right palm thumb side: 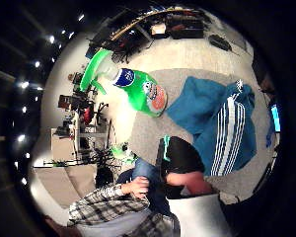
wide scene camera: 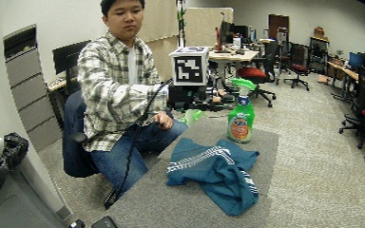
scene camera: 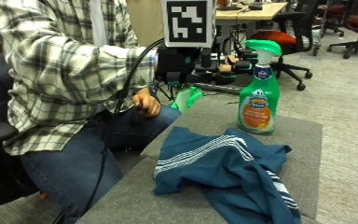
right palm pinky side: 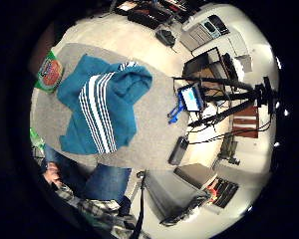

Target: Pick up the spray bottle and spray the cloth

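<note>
Outside view first: the green spray bottle [scene camera: 258,93] stands upright on the grey table [scene camera: 303,140], near its far edge, with the crumpled blue cloth [scene camera: 229,172] lying just in front of it — close, apparently not touching; the gloved right hand [scene camera: 178,63] is up in the air to one side of the bottle, level with its upper half and apart from it, holding nothing; how far its fingers are spread I cannot tell, the rig hides them; the bare left hand [scene camera: 147,102] rests on the person's thigh.

Wide outside view: same layout — bottle upright at the far end of the table, cloth in a heap in the middle, the right hand raised between the person's chest and the bottle, not touching either.

Thumb side palm view: the bottle and the white-striped cloth both lie out in front of the palm, well clear of it; a black-gloved thumb shows at the edge, closed on nothing.

Little finger side palm view: the cloth is spread on the table, with only the bottle's base and label beside it at the table's end.
</note>
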Tool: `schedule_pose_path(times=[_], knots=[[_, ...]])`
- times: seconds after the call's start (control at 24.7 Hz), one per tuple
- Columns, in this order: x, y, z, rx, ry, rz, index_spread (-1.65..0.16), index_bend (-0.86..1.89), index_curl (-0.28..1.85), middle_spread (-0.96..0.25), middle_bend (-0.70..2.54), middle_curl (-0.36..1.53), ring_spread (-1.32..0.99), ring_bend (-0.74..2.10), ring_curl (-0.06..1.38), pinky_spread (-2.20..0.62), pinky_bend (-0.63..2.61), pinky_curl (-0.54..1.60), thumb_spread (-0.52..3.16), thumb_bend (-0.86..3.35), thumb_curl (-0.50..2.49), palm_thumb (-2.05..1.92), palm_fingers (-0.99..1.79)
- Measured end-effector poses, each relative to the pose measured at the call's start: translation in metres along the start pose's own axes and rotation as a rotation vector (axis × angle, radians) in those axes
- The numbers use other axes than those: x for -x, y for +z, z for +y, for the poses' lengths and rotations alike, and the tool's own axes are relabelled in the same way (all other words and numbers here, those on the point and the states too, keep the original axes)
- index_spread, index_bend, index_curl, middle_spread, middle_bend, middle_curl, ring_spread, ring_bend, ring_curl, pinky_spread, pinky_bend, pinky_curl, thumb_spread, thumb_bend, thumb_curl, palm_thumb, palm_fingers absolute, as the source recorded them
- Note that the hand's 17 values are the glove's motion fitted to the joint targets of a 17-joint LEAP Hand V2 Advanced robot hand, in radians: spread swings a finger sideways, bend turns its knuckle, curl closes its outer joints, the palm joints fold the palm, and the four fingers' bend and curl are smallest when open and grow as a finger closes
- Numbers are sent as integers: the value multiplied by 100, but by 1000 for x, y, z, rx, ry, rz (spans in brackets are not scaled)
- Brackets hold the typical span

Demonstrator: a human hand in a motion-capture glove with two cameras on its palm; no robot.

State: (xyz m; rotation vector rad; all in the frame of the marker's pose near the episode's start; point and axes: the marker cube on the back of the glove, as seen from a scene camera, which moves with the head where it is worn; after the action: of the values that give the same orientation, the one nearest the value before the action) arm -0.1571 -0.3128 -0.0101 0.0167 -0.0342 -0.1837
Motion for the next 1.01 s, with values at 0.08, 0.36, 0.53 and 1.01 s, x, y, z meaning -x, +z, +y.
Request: schedule_pose_path(times=[0.08,0.36,0.53,1.01], knots=[[-8,3,2,5,26,7,-40,16,25,-8,17,26,14,27,31,19,49,30,105,-2,45,54,-4],[20,9,9,-2,39,22,-40,16,25,-8,17,26,14,26,30,19,50,29,105,-2,46,54,-4],[2,5,8,15,35,19,-40,15,25,-8,17,26,14,26,30,19,50,29,106,-2,46,54,-4],[-16,7,4,30,44,24,-40,16,26,-8,17,26,14,26,30,19,50,29,107,-2,46,55,-4]])
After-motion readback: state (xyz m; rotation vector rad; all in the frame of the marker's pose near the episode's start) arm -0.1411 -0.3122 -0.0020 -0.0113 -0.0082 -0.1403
